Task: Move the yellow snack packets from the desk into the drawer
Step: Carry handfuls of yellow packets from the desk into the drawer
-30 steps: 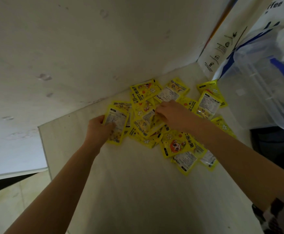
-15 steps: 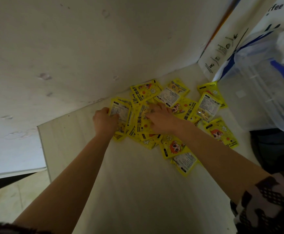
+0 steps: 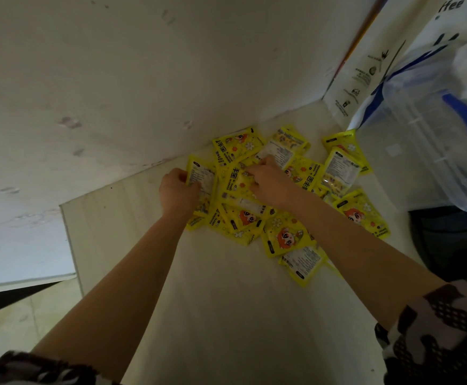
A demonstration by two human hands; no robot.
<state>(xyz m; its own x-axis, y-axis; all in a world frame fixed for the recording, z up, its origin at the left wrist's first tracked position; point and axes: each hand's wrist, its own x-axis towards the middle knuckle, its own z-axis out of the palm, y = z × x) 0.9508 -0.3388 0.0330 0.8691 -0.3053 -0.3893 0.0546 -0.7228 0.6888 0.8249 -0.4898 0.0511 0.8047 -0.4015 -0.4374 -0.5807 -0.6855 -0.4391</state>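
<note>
Here, left hand (image 3: 178, 191) fingers pinch a yellow packet (image 3: 202, 179) — right hand (image 3: 268, 184) fingers curl into the pile (image 3: 282, 198).

- Snack packets (image 3: 287, 237): bright yellow, with white flowers and an orange-haired cartoon face; some show white label panels.
- Desk (image 3: 226, 315): pale cream.
- Sleeve (image 3: 437, 326): dark-and-pale camouflage pattern.
- Container (image 3: 435, 151): clear, with blue handle.

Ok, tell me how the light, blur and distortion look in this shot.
Head view: dim, with a yellowish cast and no hard shadows or glare; the packets mid-frame are sharp enough to read "HAND WARMER"; the clear tub at right is smeared by blur; the wide lens bows the desk edges and stretches both forearms.
</note>
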